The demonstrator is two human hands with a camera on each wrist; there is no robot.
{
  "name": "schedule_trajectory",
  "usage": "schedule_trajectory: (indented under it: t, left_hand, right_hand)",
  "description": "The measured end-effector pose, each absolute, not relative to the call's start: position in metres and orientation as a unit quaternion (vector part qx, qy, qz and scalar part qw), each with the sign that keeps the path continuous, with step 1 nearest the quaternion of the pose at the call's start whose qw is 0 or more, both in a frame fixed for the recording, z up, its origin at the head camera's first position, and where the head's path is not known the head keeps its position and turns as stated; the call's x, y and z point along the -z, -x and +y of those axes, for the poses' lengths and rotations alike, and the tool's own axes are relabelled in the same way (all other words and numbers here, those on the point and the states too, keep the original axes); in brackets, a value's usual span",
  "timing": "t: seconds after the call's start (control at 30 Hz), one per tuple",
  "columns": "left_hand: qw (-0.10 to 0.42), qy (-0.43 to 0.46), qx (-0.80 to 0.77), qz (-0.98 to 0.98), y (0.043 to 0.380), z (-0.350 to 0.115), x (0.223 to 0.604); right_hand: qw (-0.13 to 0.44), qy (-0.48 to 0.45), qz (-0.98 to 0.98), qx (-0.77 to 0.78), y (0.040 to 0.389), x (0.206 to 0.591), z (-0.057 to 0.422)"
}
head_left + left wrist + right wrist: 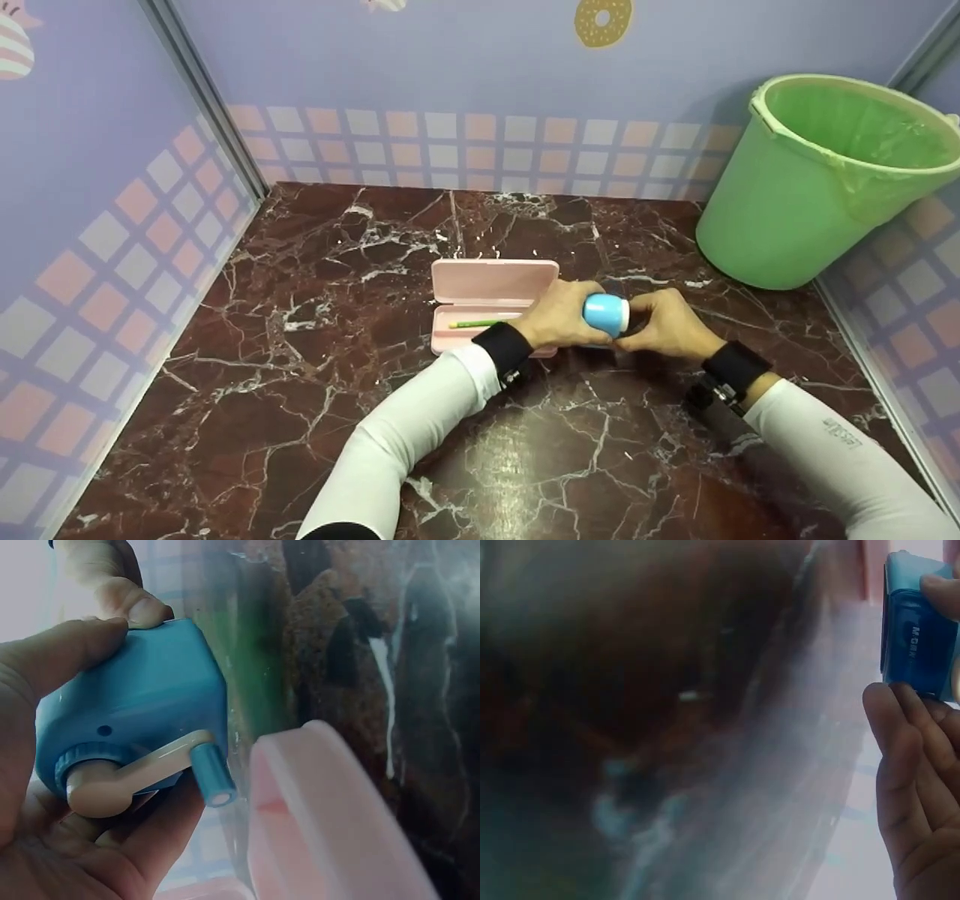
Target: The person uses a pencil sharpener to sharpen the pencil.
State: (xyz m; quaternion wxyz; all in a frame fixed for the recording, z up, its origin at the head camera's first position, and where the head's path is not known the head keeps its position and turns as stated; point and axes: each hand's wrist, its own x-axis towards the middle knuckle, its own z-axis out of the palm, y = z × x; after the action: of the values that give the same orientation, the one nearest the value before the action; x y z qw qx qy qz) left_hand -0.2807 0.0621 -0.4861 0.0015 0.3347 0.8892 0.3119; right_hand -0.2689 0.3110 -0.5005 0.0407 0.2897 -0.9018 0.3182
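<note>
My left hand (559, 319) grips a blue pencil sharpener (602, 313) with a hand crank; the left wrist view shows its cream crank (166, 763) with a blue knob. My right hand (670, 326) has its thumb and fingers at the sharpener's right end, by a white part, and seems to pinch it there. In the right wrist view the sharpener's darker blue, lettered face (922, 637) shows above curled fingers. Behind the left hand lies an open pink pencil case (495, 281), partly covered by that hand. A green pencil (476, 323) rests inside it.
A green bin (780, 195) with a liner stands at the back right corner. Tiled-pattern wall panels (465, 142) border the dark red marbled tabletop (300, 420). Small white scraps are scattered behind the case.
</note>
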Motion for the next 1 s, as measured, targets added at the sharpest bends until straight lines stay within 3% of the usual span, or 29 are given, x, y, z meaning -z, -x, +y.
schedule_trajectory:
  t: [0.37, 0.63, 0.8, 1.0]
  left_hand:
    - [0.03, -0.324, -0.267, 0.907, 0.264, 0.07, 0.482]
    - [0.032, -0.36, -0.232, 0.903, 0.259, 0.06, 0.458]
    - [0.037, -0.356, -0.285, 0.889, 0.262, 0.014, 0.416]
    - [-0.025, -0.263, -0.262, 0.928, 0.275, -0.092, 0.391]
  right_hand:
    - [0.03, -0.274, -0.913, -0.3, 0.261, 0.512, 0.319]
    - [-0.005, -0.275, -0.921, -0.274, 0.253, 0.493, 0.329]
    - [0.0, -0.25, -0.943, -0.22, 0.247, 0.456, 0.35]
    - [0.098, -0.169, -0.964, -0.179, 0.237, 0.425, 0.378]
